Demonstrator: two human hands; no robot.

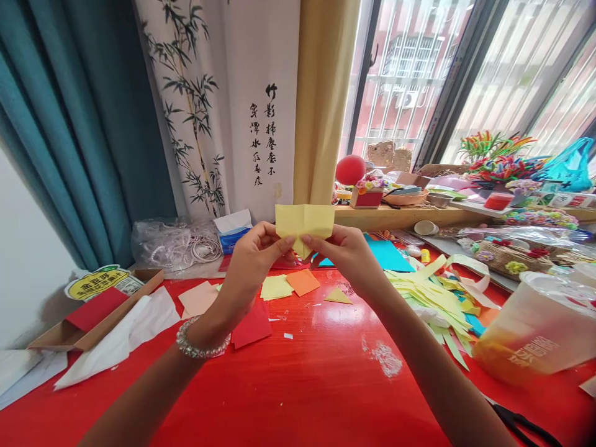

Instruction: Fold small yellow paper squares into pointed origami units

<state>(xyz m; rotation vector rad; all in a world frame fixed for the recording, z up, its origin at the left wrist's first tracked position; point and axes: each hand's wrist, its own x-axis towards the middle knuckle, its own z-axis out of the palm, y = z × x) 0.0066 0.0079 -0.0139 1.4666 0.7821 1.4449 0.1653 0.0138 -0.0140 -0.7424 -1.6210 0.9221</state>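
Both hands hold up a piece of folded yellow paper [305,218] above the red table. Its top is a wide band with a crease down the middle, and its lower end narrows to a point between the thumbs. My left hand [261,254] pinches the left side, thumb in front and fingers behind. On the opposite side my right hand [342,254] grips it the same way. Beyond and below the hands lie yellow paper squares [276,287], an orange square [303,282] and a small yellow triangle [338,296].
Red paper [251,326] lies left of centre on the table [298,391]. Green paper strips [431,298] pile up at right, beside a large plastic cup [535,329] and black-handled scissors [526,425]. A cardboard tray [93,338] stands at left.
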